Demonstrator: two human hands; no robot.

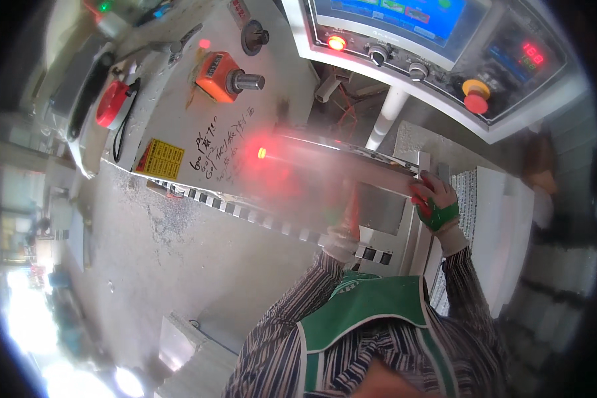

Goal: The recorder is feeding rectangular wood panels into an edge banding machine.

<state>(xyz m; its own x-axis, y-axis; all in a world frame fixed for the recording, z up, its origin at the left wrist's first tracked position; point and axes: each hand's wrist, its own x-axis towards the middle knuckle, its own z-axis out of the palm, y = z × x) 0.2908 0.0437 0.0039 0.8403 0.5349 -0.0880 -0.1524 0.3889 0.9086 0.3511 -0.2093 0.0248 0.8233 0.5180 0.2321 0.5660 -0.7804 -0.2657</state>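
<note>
Long pale strip (pixel 378 174) runs slantwise in front of the machine cabinet (pixel 179 119), left end by a lit red lamp (pixel 262 153), right end at the person's right hand (pixel 439 202). Red glare and haze blur its left half.

Cabinet: pale, handwriting on the face, yellow label (pixel 160 159) low on the left, orange block (pixel 213 74) with a metal knob, dark round knob (pixel 254 38) above that. Black-and-white segmented rail (pixel 225 205) along its lower edge. Red round part (pixel 113 105) further left.

Control panel (pixel 444 79) top right: blue screen (pixel 391 18), lit button (pixel 337 43), two black knobs, red mushroom button (pixel 475 101) on a yellow base, red digits. Pale post (pixel 388 118) under it.

Stack of white sheets (pixel 504 219) just right of the right forearm. Grey floor (pixel 132 252) lower left, bright light beyond. Person wears a green apron (pixel 371 305) over striped sleeves.

Right hand: green-and-pale glove, thumb and fingers closed on the strip's end. Left hand (pixel 345 232): below the strip's middle, washed out; can't tell if it's open or gripping.
</note>
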